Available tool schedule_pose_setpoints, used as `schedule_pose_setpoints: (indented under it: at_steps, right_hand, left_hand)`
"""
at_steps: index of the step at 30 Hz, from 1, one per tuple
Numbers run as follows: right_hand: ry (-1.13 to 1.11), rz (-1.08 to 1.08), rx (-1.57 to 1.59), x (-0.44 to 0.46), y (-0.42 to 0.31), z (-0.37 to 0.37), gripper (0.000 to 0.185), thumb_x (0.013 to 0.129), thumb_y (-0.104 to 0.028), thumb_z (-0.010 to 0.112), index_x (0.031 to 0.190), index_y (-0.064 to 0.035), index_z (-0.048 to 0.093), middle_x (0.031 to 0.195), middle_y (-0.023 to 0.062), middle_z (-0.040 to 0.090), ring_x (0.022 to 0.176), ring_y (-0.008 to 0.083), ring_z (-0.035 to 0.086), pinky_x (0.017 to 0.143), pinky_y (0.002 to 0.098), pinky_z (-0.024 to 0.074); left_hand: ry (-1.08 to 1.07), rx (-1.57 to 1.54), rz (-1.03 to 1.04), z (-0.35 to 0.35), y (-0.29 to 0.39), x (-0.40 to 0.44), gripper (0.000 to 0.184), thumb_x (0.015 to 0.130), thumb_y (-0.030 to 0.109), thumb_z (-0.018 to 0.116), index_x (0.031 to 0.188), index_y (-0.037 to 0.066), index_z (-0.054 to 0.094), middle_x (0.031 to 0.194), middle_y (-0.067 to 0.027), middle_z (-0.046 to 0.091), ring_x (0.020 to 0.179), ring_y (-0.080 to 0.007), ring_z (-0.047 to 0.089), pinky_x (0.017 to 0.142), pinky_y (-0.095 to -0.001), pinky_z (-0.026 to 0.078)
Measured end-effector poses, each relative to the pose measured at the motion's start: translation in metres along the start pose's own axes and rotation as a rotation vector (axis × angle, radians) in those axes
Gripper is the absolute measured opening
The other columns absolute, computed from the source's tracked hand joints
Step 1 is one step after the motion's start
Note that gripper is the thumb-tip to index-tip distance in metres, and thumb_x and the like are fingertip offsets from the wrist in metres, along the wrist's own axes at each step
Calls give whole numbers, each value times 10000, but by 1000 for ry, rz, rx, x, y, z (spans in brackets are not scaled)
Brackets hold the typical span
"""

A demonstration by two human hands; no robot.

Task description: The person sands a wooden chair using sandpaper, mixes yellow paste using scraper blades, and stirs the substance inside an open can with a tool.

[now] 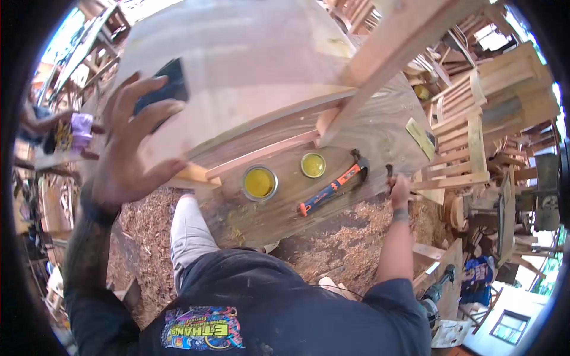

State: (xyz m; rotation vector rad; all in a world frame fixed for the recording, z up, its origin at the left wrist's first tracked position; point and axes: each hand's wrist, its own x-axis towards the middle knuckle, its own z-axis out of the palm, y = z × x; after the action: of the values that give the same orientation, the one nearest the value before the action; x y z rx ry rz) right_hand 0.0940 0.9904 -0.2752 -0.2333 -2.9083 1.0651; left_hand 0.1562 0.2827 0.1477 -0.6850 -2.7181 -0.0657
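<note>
My left hand (130, 139) is raised at the left with its fingers spread, over the edge of a pale wooden panel (237, 65). Behind its fingertips shows a dark flat piece (172, 83); whether they touch it is unclear. My right hand (401, 191) is closed at the right edge of the workbench (380, 133), round a small dark object (389, 170) that I cannot make out. Between the hands lie an orange and blue hammer (332, 188), an open tin of yellow material (259, 183) and a smaller round container of yellow (313, 165).
A wooden leg (386, 53) rises from the frame at the upper right. A yellowish flat piece (420, 138) lies near the bench's right side. Wooden chairs (469, 148) stand at the right. Shavings (350, 243) cover the floor. Another person's arm (44, 123) shows far left.
</note>
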Motion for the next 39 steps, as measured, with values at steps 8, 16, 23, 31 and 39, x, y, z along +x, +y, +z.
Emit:
schedule_pose_setpoints:
  at_steps: [8, 16, 23, 31, 39]
  right_hand:
    - [-270, -328, 81, -153, -324, -5, 267, 875, -157, 652, 1109, -91, 762, 887, 103, 720, 780, 215, 681, 722, 367, 551]
    - [-297, -826, -495, -137, -456, 33, 161, 849, -246, 653, 862, -86, 665, 809, 141, 641, 830, 345, 700, 735, 496, 553]
    - [-332, -924, -713, -140, -494, 70, 210, 846, -218, 593, 826, -86, 756, 843, 175, 733, 801, 353, 735, 687, 483, 595]
    - [-420, -937, -926, -117, -496, 116, 224, 844, -224, 605, 859, -80, 776, 868, 177, 755, 850, 352, 756, 752, 503, 599]
    - [-640, -828, -891, -81, -515, 143, 252, 766, -264, 717, 847, -33, 778, 886, 223, 745, 902, 377, 742, 803, 476, 586]
  left_hand:
    - [327, -91, 257, 5, 12, -19, 423, 742, 308, 876, 1094, 126, 731, 1284, -81, 640, 1291, -360, 547, 1068, -505, 428]
    - [-102, -912, -14, 156, 101, -136, 441, 830, 302, 809, 1182, 66, 688, 1191, -141, 672, 1124, -361, 646, 973, -458, 528]
    - [-34, -776, -347, 275, 101, -140, 888, 806, 392, 851, 1506, 30, 443, 1398, -212, 561, 1303, -377, 560, 1078, -465, 477]
    - [-255, -709, -486, 275, 109, -109, 1055, 758, 512, 887, 1537, -3, 395, 1450, -242, 489, 1347, -463, 483, 1125, -520, 443]
    - [-209, -681, -462, 283, 107, -107, 1002, 709, 491, 921, 1453, -14, 478, 1409, -242, 501, 1312, -474, 496, 1104, -525, 458]
